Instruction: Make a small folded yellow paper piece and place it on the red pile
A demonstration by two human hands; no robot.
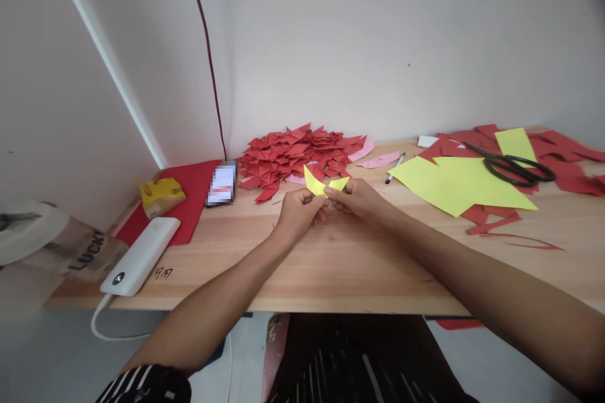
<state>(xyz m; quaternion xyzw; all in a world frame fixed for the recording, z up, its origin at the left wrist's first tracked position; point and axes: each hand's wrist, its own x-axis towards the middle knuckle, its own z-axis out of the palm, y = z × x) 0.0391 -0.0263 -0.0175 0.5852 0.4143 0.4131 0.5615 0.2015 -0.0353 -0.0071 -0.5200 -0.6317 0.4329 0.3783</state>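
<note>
We are pinching a bright yellow folded paper [314, 184] with our left hand [299, 209] and right hand [355, 197]. It is showing 2 sharp points flaring outward, and we are holding it over the desk [331, 271], near the red paper pile [293, 154].

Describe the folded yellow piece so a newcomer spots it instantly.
On the wooden table, find the red paper heap by the wall. In front, the left hand and right hand hold the folded yellow piece. Its colour sets it apart from the heap; its small, two-pointed shape, from the big yellow sheet at right.
</note>
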